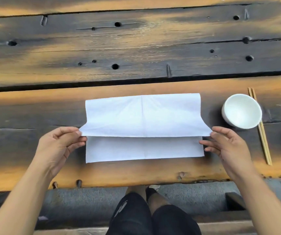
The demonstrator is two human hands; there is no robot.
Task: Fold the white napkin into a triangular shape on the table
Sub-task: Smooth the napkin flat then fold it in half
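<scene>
Head view looks down on the white napkin (143, 116), which lies on the near plank of a dark, weathered wooden table (136, 48), a little left of the scene's middle. The napkin is partly doubled over: its upper layer comes from a rounded fold at the far edge toward the near side, and its free edge is lifted off the lower layer, leaving a strip of that lower layer bare along the near side. A straight crease runs near to far down the middle of the sheet.

The left hand (60, 145) pinches the left corner of the lifted edge between thumb and forefinger, with the other fingers curled beneath it. The right hand (227, 145) pinches the right corner in the same way, its remaining fingers spread just beside the napkin's right edge. The two hands are well apart, one at each end of the raised edge, which is drawn taut between them.

To the right of the napkin stands a white bowl (242, 111), upright and apart from the paper. A pair of wooden chopsticks (263, 139) lies along the bowl's right side, running near to far, partly hidden behind it.

Below the table's near edge the person's knees in black shorts (153, 217) show above a grey ground.
</scene>
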